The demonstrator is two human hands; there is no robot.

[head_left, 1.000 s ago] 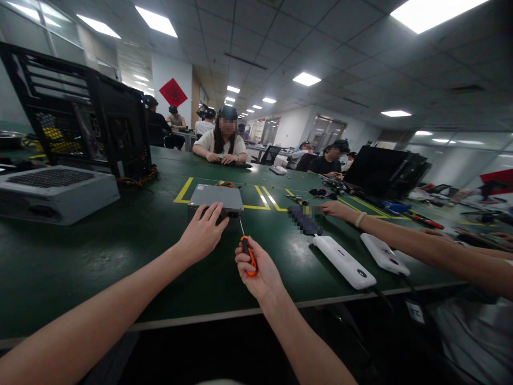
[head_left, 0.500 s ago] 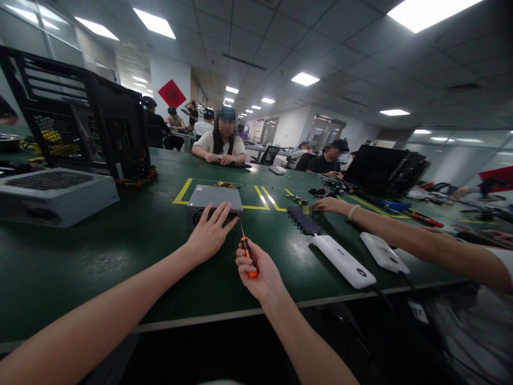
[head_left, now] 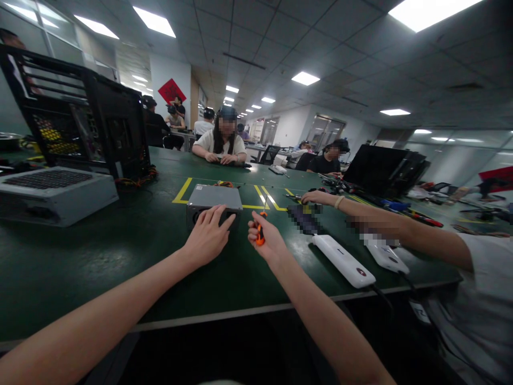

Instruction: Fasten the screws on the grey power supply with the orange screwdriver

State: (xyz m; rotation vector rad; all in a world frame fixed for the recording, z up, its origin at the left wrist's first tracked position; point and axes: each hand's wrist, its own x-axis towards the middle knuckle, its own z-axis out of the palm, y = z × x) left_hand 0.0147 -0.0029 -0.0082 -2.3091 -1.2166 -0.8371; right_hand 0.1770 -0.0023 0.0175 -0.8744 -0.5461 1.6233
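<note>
A grey computer power supply (head_left: 212, 197) rests on the green table (head_left: 132, 235) in front of me. My left hand (head_left: 210, 232) lies against its near face, fingers spread over the front edge. To the right of the box, my right hand (head_left: 266, 238) is wrapped round the orange and black handle of a screwdriver (head_left: 261, 230). The thin shaft points up and away from me, apart from the power supply. A bundle of coloured cables (head_left: 225, 184) shows behind the box.
A larger grey power supply (head_left: 60, 195) and a black computer case (head_left: 92, 117) stand at the left. Two white power strips (head_left: 344, 260) lie at the right, where a co-worker's arm (head_left: 372, 219) reaches across. Another person (head_left: 220, 141) sits opposite.
My right hand has moved right and away from me, and the screwdriver tip has left the power supply's right corner. My left hand has shifted slightly down and left. The co-worker's hand has moved left.
</note>
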